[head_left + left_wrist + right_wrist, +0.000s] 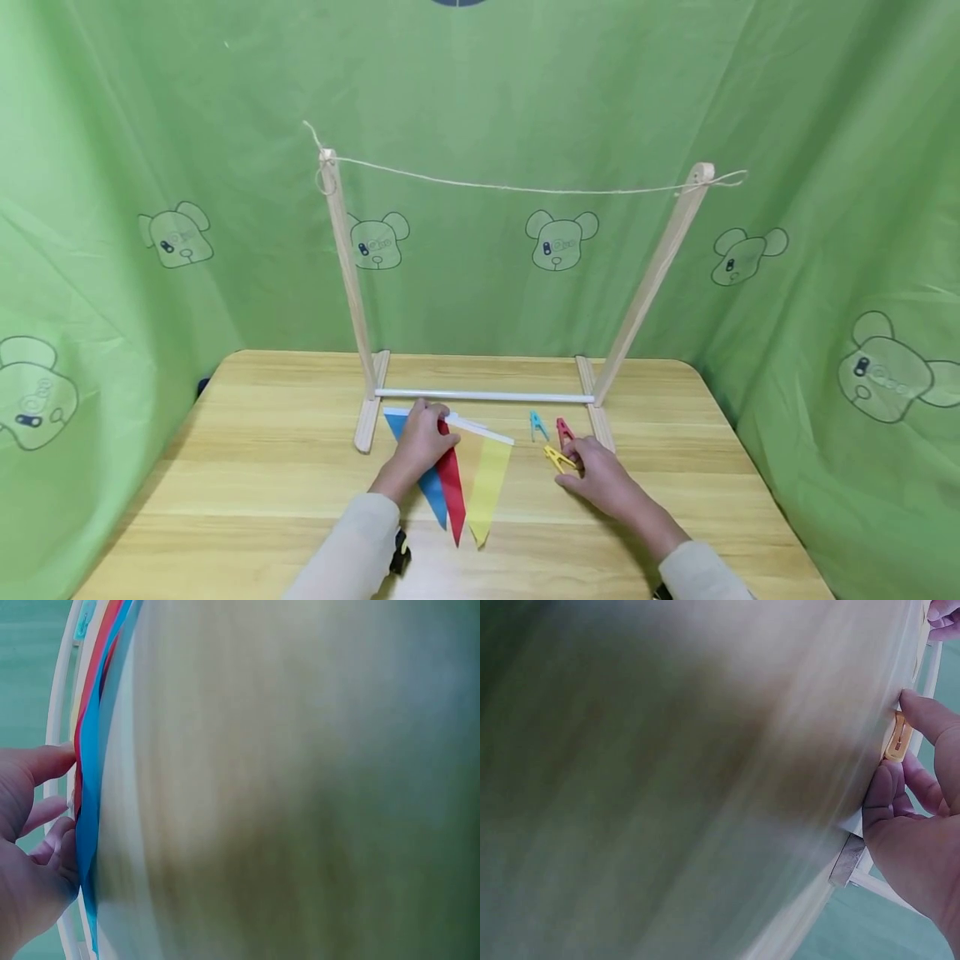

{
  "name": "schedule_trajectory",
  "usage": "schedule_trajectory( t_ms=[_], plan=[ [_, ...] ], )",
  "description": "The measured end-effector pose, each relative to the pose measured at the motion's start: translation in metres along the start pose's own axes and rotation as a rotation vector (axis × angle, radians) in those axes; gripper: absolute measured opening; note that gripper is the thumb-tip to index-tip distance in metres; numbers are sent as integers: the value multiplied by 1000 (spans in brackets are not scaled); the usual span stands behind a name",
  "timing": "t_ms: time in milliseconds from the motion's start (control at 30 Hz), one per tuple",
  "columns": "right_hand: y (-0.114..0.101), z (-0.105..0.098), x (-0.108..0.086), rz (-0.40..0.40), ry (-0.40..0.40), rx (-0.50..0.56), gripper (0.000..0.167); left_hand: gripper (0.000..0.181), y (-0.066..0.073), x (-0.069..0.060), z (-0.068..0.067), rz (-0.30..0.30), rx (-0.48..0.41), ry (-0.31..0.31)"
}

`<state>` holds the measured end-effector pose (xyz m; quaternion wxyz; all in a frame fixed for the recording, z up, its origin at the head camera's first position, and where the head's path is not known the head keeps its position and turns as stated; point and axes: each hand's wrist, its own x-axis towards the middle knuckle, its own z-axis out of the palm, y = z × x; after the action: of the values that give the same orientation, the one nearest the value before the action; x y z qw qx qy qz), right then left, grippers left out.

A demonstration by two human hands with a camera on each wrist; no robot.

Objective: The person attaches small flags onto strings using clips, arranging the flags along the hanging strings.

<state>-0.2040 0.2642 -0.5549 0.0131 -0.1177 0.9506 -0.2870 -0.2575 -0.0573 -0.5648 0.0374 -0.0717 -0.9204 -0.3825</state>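
Several triangular pennants (489, 479) in blue, red, orange and yellow, white strips along their top edges, are fanned and overlapped on the pale wood-grain worktop (240, 500), just in front of a slim white rod (480, 396). Hands: both occupied. Bunch is grasped near its top by the left hand (420, 437), between thumb and fingers; red piece is touched by the thumb in the left wrist view, with blue nearest that camera.

Yellow plastic A-shaped clip (557, 458) is pinched by the right hand (603, 482), thumb on one side, fingertips on the other. Whether it is lifted off the surface cannot be told. Turquoise plastic clip (536, 420) and red plastic clip (562, 428) are placed just beyond it, turquoise to the left of red.

Two wooden posts (348, 275) are carried on flat wooden feet (367, 425), joined low down by the rod. Thin pale string (495, 187) is tied between the post tops, slight sag. Work area is surrounded by green sheeting (465, 283) printed with outlined animal heads. Both forearms are covered by light sleeves (352, 533).
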Motion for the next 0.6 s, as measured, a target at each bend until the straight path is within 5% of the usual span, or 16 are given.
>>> schedule_trajectory(
  t_ms=[367, 600],
  plan=[
    [1, 2, 2, 12, -6, 5, 32, 36, 1, 4, -4, 1, 12, -34],
    [1, 0, 3, 34, -16, 17, 32, 36, 8, 10, -12, 10, 65, -131]
  ],
)
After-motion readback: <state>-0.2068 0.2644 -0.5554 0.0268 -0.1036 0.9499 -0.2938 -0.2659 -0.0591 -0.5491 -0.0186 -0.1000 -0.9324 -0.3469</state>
